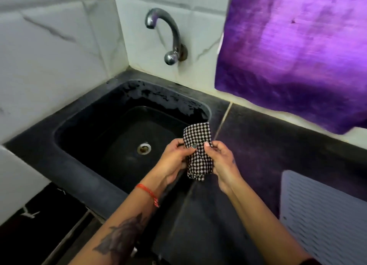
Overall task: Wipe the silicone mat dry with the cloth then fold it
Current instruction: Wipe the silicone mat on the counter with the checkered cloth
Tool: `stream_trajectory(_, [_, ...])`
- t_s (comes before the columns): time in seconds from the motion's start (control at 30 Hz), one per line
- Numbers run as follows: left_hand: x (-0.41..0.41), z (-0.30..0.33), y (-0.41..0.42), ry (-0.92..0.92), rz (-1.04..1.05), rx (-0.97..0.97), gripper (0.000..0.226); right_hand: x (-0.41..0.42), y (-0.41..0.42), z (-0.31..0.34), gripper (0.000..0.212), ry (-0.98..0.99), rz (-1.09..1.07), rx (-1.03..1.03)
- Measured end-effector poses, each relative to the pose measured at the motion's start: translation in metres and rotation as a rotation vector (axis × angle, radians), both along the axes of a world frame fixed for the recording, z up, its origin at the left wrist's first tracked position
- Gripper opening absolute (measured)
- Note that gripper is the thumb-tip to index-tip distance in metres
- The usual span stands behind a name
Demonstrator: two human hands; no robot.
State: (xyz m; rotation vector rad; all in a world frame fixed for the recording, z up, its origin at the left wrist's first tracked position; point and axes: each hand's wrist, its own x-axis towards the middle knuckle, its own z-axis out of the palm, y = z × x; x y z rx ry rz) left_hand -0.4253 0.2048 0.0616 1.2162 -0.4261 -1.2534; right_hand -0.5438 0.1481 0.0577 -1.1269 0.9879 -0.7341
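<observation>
Pale ribbed silicone mat (325, 221) lies on the dark surface (268, 145) at lower right, seemingly unwiped. Mid-frame, left hand (174, 157) and right hand (222, 159) pinch the checked cloth (198, 151), fingers curled round it. Next: carry it to the mat.

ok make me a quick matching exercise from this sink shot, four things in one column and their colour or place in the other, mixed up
Things:
1. cloth
2. tap
3. silicone mat
4. hanging fabric

Descriptions:
A. purple, draped over the wall at right
B. pale grey with slots, lying on the counter at lower right
C. black-and-white checked, held in the left hand and the right hand
D. shiny metal, fixed to the tiled wall above the sink

Pairs: 1-C, 2-D, 3-B, 4-A
</observation>
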Motion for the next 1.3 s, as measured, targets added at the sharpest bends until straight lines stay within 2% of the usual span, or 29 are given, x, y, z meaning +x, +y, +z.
stream_trajectory(0.2, [0.100, 0.014, -0.024, -0.097, 0.191, -0.020, 0.030, 0.102, -0.035, 0.015, 0.010, 0.021, 0.063, -0.019])
stream_trajectory(0.33, [0.157, 0.010, -0.049, 0.002, 0.264, -0.026, 0.025, 0.166, -0.068, 0.010, 0.007, 0.008, 0.074, 0.026])
stream_trajectory(0.4, [0.184, 0.007, -0.063, 0.073, 0.287, 0.001, 0.030, 0.197, -0.083, 0.005, 0.013, 0.012, 0.065, 0.065])
stream_trajectory(0.5, [0.223, 0.002, -0.082, 0.148, 0.280, 0.012, 0.040, 0.237, -0.105, -0.006, 0.020, 0.042, 0.034, 0.084])
stream_trajectory(0.63, [0.272, -0.008, -0.105, 0.143, 0.201, -0.024, 0.056, 0.288, -0.135, -0.018, 0.014, 0.079, 0.038, 0.056])
stream_trajectory(0.67, [0.282, -0.011, -0.110, 0.124, 0.188, -0.021, 0.059, 0.298, -0.142, -0.020, 0.015, 0.082, 0.060, 0.057])
stream_trajectory(0.77, [0.316, -0.020, -0.132, 0.073, 0.190, -0.007, 0.066, 0.332, -0.166, -0.026, 0.033, 0.067, 0.178, 0.053])
stream_trajectory(0.9, [0.362, -0.025, -0.161, 0.021, 0.202, -0.021, 0.071, 0.375, -0.195, -0.025, 0.040, 0.012, 0.325, 0.078])
stream_trajectory(0.97, [0.387, -0.025, -0.175, -0.047, 0.211, -0.032, 0.070, 0.399, -0.211, -0.028, 0.052, 0.052, 0.393, 0.026])
stream_trajectory(1.07, [0.422, -0.027, -0.202, -0.205, 0.323, -0.021, 0.083, 0.435, -0.234, -0.034, 0.069, 0.140, 0.451, -0.083])
stream_trajectory(1.17, [0.449, -0.035, -0.226, -0.339, 0.450, 0.051, 0.089, 0.466, -0.247, -0.038, 0.072, 0.237, 0.487, -0.179])
stream_trajectory(1.3, [0.455, -0.055, -0.239, -0.627, 0.449, 0.125, 0.064, 0.482, -0.254, -0.050, 0.065, 0.314, 0.478, -0.200])
